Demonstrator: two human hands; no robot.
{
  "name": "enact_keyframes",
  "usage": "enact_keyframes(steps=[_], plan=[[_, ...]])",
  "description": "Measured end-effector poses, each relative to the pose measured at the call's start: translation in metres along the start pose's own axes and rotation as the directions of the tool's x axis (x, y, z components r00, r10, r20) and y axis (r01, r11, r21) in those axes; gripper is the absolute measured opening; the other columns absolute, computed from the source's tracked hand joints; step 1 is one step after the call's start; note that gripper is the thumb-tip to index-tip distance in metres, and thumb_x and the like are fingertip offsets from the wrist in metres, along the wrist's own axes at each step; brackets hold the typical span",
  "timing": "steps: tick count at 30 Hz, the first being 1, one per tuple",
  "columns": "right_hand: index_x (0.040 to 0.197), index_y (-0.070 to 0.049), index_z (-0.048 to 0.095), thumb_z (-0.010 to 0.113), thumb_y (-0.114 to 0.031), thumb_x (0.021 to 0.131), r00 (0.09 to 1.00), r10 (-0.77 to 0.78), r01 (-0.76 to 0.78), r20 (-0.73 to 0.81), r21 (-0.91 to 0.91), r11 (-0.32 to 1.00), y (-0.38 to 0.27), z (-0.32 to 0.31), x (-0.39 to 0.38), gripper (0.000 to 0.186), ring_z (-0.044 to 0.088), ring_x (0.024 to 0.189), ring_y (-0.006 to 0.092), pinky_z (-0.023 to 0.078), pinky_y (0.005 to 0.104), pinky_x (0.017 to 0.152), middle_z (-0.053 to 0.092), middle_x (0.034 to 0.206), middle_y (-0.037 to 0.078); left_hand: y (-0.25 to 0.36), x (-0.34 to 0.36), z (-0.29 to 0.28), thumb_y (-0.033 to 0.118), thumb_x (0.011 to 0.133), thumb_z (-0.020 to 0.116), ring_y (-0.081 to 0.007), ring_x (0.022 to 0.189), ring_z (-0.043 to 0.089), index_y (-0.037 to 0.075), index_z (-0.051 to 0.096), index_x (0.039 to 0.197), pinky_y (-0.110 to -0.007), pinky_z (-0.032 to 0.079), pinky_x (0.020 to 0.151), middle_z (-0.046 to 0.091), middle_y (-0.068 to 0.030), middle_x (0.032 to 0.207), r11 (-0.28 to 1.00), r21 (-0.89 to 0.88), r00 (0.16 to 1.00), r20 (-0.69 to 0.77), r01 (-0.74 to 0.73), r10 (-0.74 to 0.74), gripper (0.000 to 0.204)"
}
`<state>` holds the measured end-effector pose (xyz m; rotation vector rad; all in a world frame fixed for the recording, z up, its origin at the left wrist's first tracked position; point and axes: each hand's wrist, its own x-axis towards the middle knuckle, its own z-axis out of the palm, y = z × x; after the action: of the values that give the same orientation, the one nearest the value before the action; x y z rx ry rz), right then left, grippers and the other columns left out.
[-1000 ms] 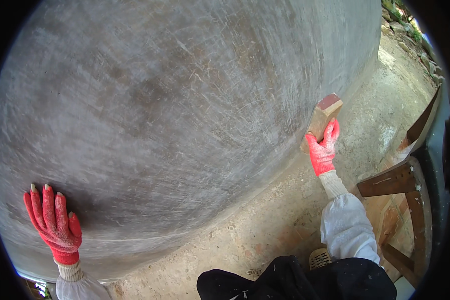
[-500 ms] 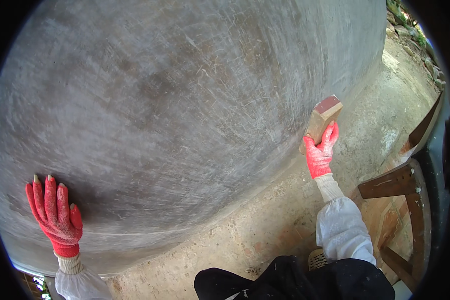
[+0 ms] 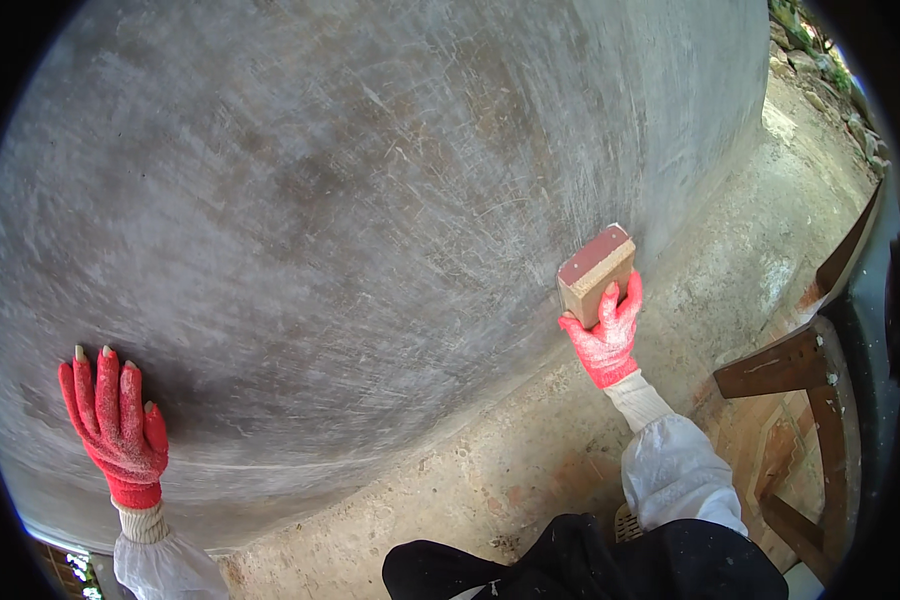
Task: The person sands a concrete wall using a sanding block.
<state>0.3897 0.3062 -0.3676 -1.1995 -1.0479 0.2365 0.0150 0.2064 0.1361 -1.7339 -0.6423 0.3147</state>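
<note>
A large, rounded grey wall (image 3: pixel 350 230), streaked with fine pale scratches, curves across most of the view. My left hand (image 3: pixel 118 425), in a dusty red glove with bare fingertips, lies flat against it at the lower left, fingers stretched upward. In my right hand (image 3: pixel 607 338), gloved the same way, is a sanding block (image 3: pixel 602 282) of wood with reddish-brown sandpaper wrapped over its end. Thumb and fingers grip its sides. The block is at the wall's lower right part; its underside against the wall is hidden.
A rough, dusty concrete floor (image 3: pixel 440 490) runs along the wall's foot. At the right stands a brown wooden chair or stool frame (image 3: pixel 780 365), close to my right forearm. Stones and plants (image 3: pixel 820 80) lie at the far right. My dark-clothed knees (image 3: pixel 570 560) show at the bottom.
My right hand has moved left and slightly down with the sanding block, which has turned to show more of its sandpapered end. The left hand has barely shifted.
</note>
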Motion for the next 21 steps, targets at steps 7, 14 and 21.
enact_keyframes(steps=[7, 14, 21], plan=[[0.153, -0.026, 0.032, 0.093, -0.017, 0.062, 0.915, -0.402, 0.398, -0.044, -0.075, 0.914, -0.132, 0.012, 0.086, 0.11, 0.047, 0.122, 0.0469, 0.047, 0.0504, 0.094, 0.026, 0.147, 0.028, 0.0, -0.012, -0.006, 0.018, 0.095, 0.044, -0.0476, 0.135, 0.04, -0.003, 0.055, 0.128, -0.063, 0.028, 0.114, 0.05, -0.0204, 0.142, 1.0, 0.009, 1.0, -0.009, -0.011, 0.011, 0.041], [0.155, -0.031, 0.021, 0.085, -0.002, 0.071, 0.991, 0.06, -0.085, 0.122, 0.21, 0.974, -0.033, 0.015, -0.018, 0.11, 0.045, 0.126, 0.0378, 0.051, 0.0433, 0.092, 0.018, 0.153, 0.017, 0.0, 0.0, -0.002, 0.018, 0.096, 0.043, -0.0478, 0.135, 0.04, -0.003, 0.054, 0.129, -0.063, 0.028, 0.114, 0.05, -0.0209, 0.143, 1.0, -0.008, 0.999, -0.028, -0.024, 0.024, 0.041], [0.145, -0.033, 0.037, 0.093, -0.022, 0.063, 0.959, -0.276, 0.276, 0.071, 0.007, 0.961, -0.153, 0.031, 0.031, 0.1, 0.047, 0.119, 0.0483, 0.045, 0.0561, 0.093, 0.03, 0.146, 0.025, -0.001, -0.012, -0.005, 0.018, 0.095, 0.044, -0.048, 0.136, 0.04, -0.004, 0.055, 0.129, -0.062, 0.027, 0.114, 0.05, -0.0212, 0.142, 1.0, -0.008, 1.0, -0.026, -0.018, 0.018, 0.041]])
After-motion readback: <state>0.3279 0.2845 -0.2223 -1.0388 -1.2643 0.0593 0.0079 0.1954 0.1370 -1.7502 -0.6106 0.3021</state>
